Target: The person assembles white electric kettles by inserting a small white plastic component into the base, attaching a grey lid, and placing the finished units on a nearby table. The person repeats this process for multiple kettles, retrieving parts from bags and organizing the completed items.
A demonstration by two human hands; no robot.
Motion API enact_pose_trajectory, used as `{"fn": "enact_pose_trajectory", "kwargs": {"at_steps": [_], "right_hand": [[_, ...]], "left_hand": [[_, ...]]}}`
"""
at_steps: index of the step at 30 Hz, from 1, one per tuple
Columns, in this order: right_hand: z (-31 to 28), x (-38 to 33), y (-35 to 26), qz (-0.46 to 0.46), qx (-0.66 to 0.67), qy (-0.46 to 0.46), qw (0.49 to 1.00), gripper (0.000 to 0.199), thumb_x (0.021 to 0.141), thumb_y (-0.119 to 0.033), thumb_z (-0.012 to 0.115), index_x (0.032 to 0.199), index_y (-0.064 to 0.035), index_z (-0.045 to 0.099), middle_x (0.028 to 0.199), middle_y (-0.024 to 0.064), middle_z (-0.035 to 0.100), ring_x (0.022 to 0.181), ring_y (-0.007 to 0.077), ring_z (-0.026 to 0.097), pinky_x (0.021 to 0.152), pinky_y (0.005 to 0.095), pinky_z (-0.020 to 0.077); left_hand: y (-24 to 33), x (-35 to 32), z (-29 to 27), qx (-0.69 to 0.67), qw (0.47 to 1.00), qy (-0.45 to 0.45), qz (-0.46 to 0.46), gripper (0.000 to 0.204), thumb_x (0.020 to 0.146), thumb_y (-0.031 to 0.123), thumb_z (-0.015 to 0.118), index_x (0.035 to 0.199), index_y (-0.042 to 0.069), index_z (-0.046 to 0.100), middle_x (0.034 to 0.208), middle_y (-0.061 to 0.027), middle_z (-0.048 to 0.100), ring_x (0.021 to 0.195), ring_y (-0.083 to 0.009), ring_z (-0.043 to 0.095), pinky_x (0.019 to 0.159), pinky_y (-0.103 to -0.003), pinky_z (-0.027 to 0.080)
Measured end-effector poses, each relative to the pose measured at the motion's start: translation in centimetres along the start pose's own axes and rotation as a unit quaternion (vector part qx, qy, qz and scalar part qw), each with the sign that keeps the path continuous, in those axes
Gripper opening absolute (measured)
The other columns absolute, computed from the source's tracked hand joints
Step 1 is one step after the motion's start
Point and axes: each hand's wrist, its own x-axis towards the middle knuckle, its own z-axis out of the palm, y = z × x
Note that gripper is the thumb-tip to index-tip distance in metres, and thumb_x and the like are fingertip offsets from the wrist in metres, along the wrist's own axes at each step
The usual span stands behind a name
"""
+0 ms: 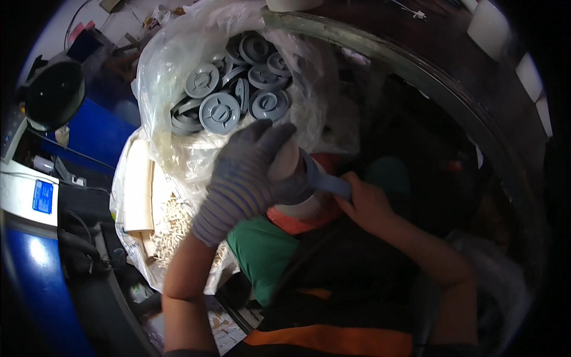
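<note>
One pale cylinder (284, 162), likely light, stiff; best held round sides. Left hand (248, 162), gloved, curls fingers round it; right hand (367, 203), bare, closes fingers on grey handle (332, 183).

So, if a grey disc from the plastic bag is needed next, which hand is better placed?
Probably the left hand: it is nearer the grey discs in the plastic bag, though holding a pale piece. The right hand is farther, gripping a blue-grey handle.

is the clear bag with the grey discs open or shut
Open: the clear bag is spread wide at the mouth, with grey discs showing uncovered inside.
</note>
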Motion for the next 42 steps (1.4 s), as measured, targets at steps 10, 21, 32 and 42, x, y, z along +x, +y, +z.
{"fn": "enact_pose_trajectory", "kwargs": {"at_steps": [10, 21, 32, 42], "right_hand": [[0.6, -0.5, -0.1, 0.061, 0.058, -0.024, 0.996, 0.032, 0.089, -0.02, 0.062, 0.114, -0.005, 0.049, 0.087, 0.0171, 0.065, 0.078, 0.034, 0.065, 0.065, 0.0438, 0.0508], [1.3, -0.3, 3.7, 0.106, 0.339, 0.104, 0.929, 0.029, 0.094, -0.031, 0.059, 0.103, -0.0041, 0.052, 0.076, 0.0049, 0.058, 0.066, 0.0146, 0.059, 0.06, 0.0287, 0.0473], [-2.0, 3.6, 0.3, 0.156, 0.278, -0.112, 0.941, 0.03, 0.093, -0.033, 0.06, 0.1, -0.0051, 0.055, 0.068, 0.0029, 0.058, 0.058, 0.0116, 0.058, 0.056, 0.0267, 0.0469], [5.2, 20.8, -1.2, -0.177, 0.115, -0.036, 0.977, 0.027, 0.094, -0.024, 0.055, 0.097, 0.0002, 0.065, 0.105, 0.014, 0.062, 0.091, 0.0262, 0.063, 0.079, 0.0363, 0.0488]], "left_hand": [[2.1, -0.6, 0.7, 0.065, 0.989, 0.09, 0.098, 0.067, 0.075, 0.037, 0.074, 0.129, 0.006, 0.052, 0.128, -0.0197, 0.054, 0.115, -0.0354, 0.056, 0.09, -0.041, 0.051], [-5.3, -1.3, 5.1, -0.517, 0.83, 0.161, -0.136, 0.06, 0.074, 0.02, 0.073, 0.127, 0.0, 0.052, 0.117, -0.0173, 0.056, 0.106, -0.0246, 0.058, 0.09, -0.035, 0.049], [-11.8, -4.6, 10.0, -0.59, 0.766, 0.152, -0.207, 0.032, 0.085, 0.007, 0.063, 0.117, 0.002, 0.061, 0.127, -0.013, 0.056, 0.113, -0.0205, 0.055, 0.096, -0.032, 0.043], [-13.4, -11.5, 6.4, -0.456, 0.835, 0.066, -0.301, 0.043, 0.078, 0.026, 0.066, 0.109, -0.004, 0.067, 0.129, -0.0216, 0.053, 0.117, -0.0275, 0.053, 0.098, -0.035, 0.042]]}}
